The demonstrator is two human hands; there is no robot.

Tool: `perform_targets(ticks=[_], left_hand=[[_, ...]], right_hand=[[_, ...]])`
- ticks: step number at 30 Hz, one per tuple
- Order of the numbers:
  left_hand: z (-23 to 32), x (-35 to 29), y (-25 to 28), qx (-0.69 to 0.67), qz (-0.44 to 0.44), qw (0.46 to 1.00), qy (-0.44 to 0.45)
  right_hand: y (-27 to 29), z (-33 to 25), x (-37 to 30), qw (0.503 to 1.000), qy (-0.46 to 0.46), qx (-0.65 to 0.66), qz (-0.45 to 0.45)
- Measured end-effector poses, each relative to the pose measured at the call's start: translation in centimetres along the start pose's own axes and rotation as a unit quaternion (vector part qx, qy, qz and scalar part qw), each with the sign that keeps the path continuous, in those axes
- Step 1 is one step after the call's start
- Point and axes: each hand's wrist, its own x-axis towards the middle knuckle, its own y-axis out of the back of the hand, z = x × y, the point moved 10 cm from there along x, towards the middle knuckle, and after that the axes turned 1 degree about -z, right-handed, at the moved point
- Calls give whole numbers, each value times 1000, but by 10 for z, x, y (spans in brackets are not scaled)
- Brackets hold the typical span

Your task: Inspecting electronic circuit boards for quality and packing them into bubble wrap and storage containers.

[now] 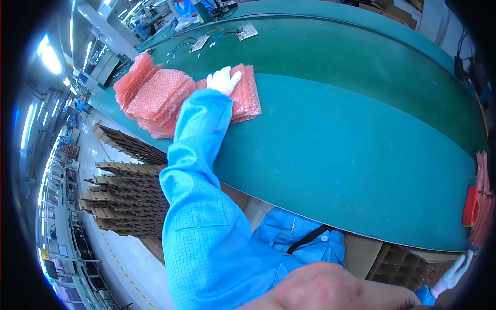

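My left hand (223, 81), in a white glove, reaches far across the table and lies on a stack of pink bubble wrap sheets or bags (249, 98). Its fingers are spread over the top of the stack. Right beside it, to the left, sits a larger, crumpled pile of the same pink bubble wrap (160, 95). At the lower right, my right hand (454, 271), also gloved, has its fingers stretched out and holds nothing I can see. It is near a cardboard box with dividers (395, 266), below the table edge.
The green table (330, 150) curves across the view. Two small circuit boards, a left one (199, 44) and a right one (247, 32), lie with wires at the far side. Stacked cardboard dividers (129, 199) stand left. A red holder (470, 204) and more pink wrap (483, 191) are at the right edge.
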Motion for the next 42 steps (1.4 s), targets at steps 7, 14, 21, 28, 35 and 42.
perform_targets(ticks=[7, 14, 21, 28, 35, 42], left_hand=[[-7, -1, -8, -47, 37, 997, -56], [-1, 9, -4, -58, -80, 995, 31], [23, -15, 1, -134, -184, 971, -68], [-70, 86, 68, -176, 41, 984, 6], [-168, 175, 0, -220, 82, 966, 108], [-267, 253, -74, -297, 116, 934, 162]], right_hand=[[-81, -43, -8, 970, -78, 182, -143], [-70, -32, -19, 977, -60, 155, -136], [-67, -33, -24, 980, -63, 157, -108], [-63, -30, -23, 983, -83, 138, -89], [-52, -26, -25, 979, -153, 135, -22], [-33, -7, -33, 951, -272, 145, 13]])
